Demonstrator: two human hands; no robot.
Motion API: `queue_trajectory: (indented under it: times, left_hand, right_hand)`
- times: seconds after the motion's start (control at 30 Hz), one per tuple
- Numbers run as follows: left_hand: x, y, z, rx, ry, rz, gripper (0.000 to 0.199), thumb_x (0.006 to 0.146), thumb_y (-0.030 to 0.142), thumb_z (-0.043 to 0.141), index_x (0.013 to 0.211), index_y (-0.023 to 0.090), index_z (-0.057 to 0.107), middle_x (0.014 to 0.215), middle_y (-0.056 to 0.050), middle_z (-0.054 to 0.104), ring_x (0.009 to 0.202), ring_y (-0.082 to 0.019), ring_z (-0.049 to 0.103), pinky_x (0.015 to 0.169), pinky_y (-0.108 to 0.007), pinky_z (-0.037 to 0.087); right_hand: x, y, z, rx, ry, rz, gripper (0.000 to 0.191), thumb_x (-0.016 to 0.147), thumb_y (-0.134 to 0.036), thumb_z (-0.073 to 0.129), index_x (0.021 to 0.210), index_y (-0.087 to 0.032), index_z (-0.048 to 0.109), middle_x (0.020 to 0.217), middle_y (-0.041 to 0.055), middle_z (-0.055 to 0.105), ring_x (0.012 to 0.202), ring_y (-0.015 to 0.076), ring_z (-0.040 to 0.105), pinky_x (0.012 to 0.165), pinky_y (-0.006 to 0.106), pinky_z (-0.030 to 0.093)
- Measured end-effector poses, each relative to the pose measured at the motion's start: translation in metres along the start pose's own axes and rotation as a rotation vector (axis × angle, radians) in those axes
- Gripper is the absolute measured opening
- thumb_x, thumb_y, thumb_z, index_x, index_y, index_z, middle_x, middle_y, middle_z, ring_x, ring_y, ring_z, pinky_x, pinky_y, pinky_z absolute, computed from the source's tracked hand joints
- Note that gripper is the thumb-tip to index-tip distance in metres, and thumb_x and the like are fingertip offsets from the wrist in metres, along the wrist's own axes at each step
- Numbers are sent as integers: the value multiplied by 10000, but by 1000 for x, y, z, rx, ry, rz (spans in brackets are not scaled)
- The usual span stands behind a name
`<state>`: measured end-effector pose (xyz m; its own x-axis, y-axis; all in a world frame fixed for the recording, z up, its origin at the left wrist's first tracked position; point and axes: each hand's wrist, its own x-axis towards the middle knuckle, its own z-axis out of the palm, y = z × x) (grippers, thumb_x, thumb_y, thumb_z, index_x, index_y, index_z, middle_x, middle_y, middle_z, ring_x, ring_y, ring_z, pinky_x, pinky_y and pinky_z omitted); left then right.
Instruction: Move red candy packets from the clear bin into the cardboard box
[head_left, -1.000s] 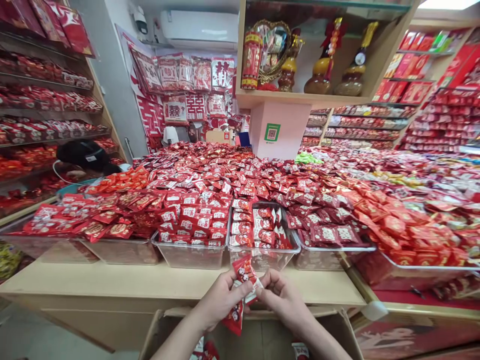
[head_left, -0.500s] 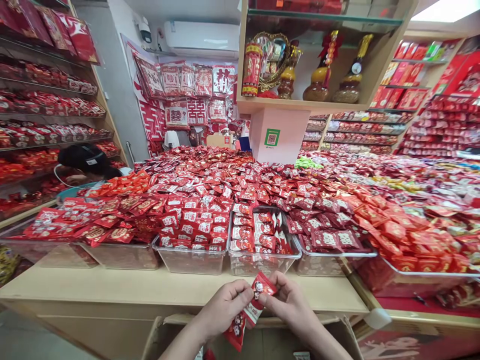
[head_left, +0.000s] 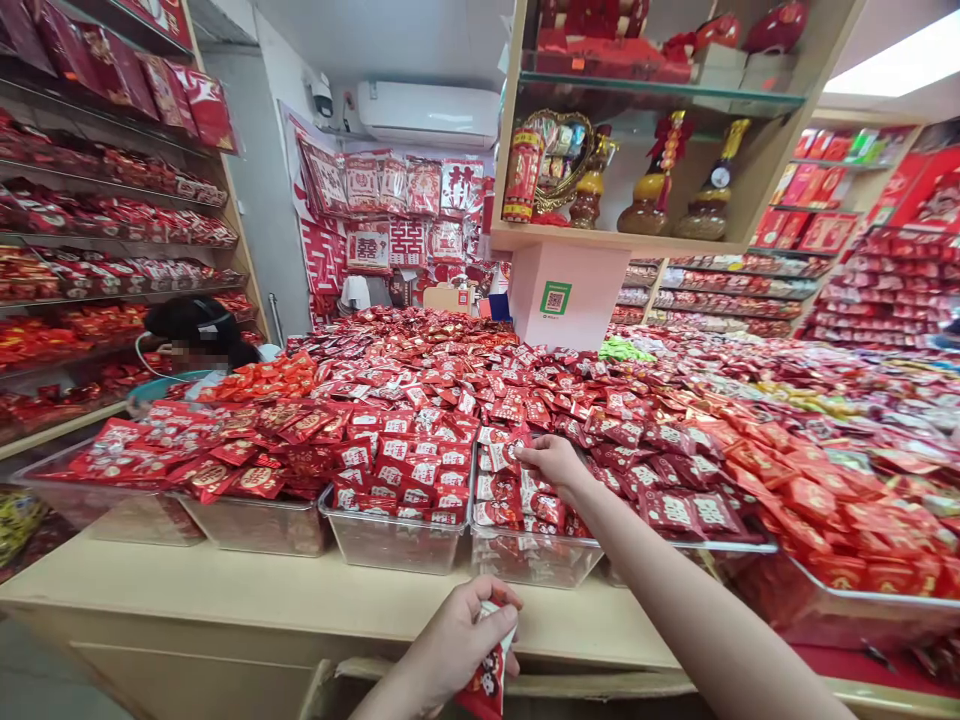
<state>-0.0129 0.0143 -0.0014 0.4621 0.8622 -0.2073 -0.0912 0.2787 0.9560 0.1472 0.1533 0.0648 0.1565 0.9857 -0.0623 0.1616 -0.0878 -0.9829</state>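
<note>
My left hand (head_left: 469, 635) is closed around a red and white packet (head_left: 486, 675), low in front of the counter edge. My right hand (head_left: 553, 462) reaches over a clear bin (head_left: 536, 555) of red and white packets, its fingers pinching a small packet (head_left: 508, 452) at the bin's left side. Its forearm crosses above the bin of dark red packets (head_left: 667, 500) to the right.
Further bins of red packets (head_left: 405, 475) line the wooden counter (head_left: 247, 590), with a large heap behind. Below is an open cardboard box (head_left: 585, 685). A glass-shelved cabinet (head_left: 652, 240) overhangs the heap. A person (head_left: 199, 335) is at the left.
My right hand has left my left hand and moved up and forward to the bin. My left hand has stayed low and keeps hold of a packet. The view has tilted up slightly.
</note>
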Motion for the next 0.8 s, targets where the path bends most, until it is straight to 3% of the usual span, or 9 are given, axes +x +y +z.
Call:
queue_trajectory:
  times: [0.13, 0.23, 0.33, 0.47, 0.67, 0.8]
  left_hand:
    - [0, -3, -1, 26, 14, 2, 273, 693, 396, 559, 830, 166, 506, 606, 38, 539, 429, -87, 549, 406, -177, 349]
    - [1, -6, -1, 44, 12, 1, 262, 692, 384, 556, 837, 171, 510, 620, 36, 542, 427, -85, 546, 393, -173, 346]
    - [1, -6, -1, 51, 8, 8, 255, 688, 376, 558, 836, 174, 514, 615, 40, 540, 425, -84, 546, 390, -171, 347]
    - [1, -5, -1, 62, 4, 7, 254, 683, 370, 562, 838, 174, 516, 619, 36, 546, 421, -83, 545, 378, -165, 334]
    - [0, -2, 0, 46, 18, -18, 201, 688, 307, 543, 833, 171, 510, 630, 29, 552, 443, -90, 561, 406, -176, 355]
    - [-1, 0, 0, -15, 28, -45, 180, 682, 224, 496, 854, 174, 511, 632, 17, 574, 474, -111, 582, 435, -194, 376]
  right_hand:
    - [15, 10, 21, -109, 27, -3, 279, 557, -279, 662, 573, -184, 400, 485, -12, 529, 446, 112, 507, 426, 227, 395]
    - [12, 15, 21, -213, 114, -52, 289, 525, -314, 681, 640, -176, 455, 585, 27, 576, 570, 164, 547, 475, 244, 378]
    - [6, 16, 17, -506, 179, -181, 267, 591, -388, 631, 681, -176, 496, 675, 45, 598, 658, 183, 554, 531, 249, 353]
    - [-1, 16, 15, -902, 72, -255, 323, 722, -477, 469, 649, -172, 548, 671, 71, 617, 618, 193, 562, 511, 257, 324]
    - [-4, 18, 17, -1074, 50, -285, 432, 778, -522, 362, 768, -156, 591, 815, 128, 634, 759, 232, 582, 584, 278, 345]
    - [-2, 19, 18, -1083, 16, -280, 494, 802, -532, 294, 731, -149, 597, 771, 128, 635, 743, 233, 588, 583, 277, 343]
